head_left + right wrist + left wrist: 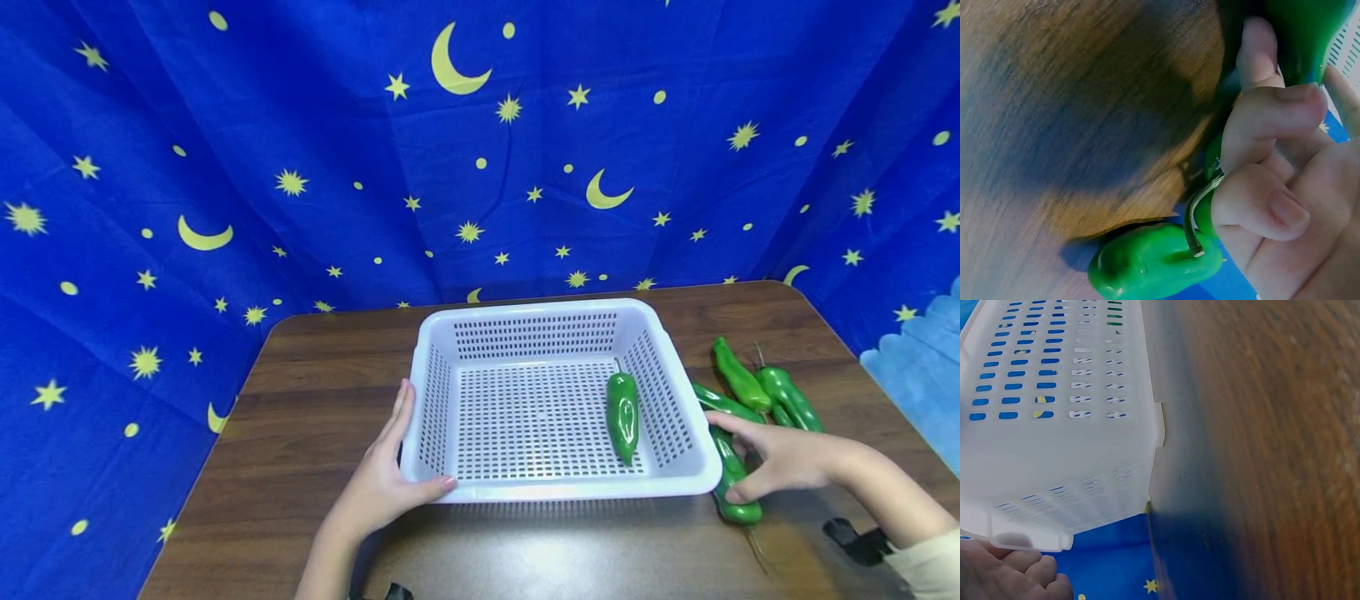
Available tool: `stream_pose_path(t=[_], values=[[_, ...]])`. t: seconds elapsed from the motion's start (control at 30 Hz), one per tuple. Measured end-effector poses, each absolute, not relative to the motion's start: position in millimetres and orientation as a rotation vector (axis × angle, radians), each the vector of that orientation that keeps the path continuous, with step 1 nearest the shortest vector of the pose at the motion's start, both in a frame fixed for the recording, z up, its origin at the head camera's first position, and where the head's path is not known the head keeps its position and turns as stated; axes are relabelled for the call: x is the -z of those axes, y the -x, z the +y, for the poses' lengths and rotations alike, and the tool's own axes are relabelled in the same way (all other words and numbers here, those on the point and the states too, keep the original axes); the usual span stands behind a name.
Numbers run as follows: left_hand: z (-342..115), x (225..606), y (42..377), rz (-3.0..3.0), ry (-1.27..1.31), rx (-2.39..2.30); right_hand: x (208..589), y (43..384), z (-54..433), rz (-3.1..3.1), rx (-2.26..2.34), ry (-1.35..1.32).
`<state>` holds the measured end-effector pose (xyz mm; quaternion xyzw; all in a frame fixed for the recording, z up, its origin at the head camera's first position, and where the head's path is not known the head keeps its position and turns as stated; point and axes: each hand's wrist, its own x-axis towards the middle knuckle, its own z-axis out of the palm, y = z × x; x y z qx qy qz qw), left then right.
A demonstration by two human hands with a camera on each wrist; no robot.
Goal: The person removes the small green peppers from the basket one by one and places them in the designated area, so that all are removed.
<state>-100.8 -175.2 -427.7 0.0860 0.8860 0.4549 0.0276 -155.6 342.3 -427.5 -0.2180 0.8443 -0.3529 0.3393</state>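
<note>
A white perforated plastic basket stands on the table, with one green pepper lying inside near its right wall. My left hand holds the basket's front left corner, thumb over the front rim and fingers along the left side. In the left wrist view, that hand's curled fingers are at the rim. Just right of the basket, my right hand grips another green pepper between thumb and fingers; its stem points toward the front. The right wrist view shows this pepper partly covered by the fingers.
Several more green peppers lie behind the right hand, among them a lighter one and a dark one. The brown wooden table ends at a blue curtain with yellow moons and stars.
</note>
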Motion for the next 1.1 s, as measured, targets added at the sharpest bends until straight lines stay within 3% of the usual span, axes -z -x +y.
stream_pose_path(t=[0.27,0.57,0.83,1.1], values=[[-176,428,101,2.731,-0.283,-1.421,421,156,354,2.175,0.982,0.586],[-178,431,102,2.774,-0.332,-1.391,382,162,367,2.457,0.892,0.627],[-178,430,101,2.764,-0.301,-1.390,354,176,347,2.615,1.028,0.781],[-177,430,102,2.753,-0.301,-1.398,350,192,318,2.516,1.268,0.889]])
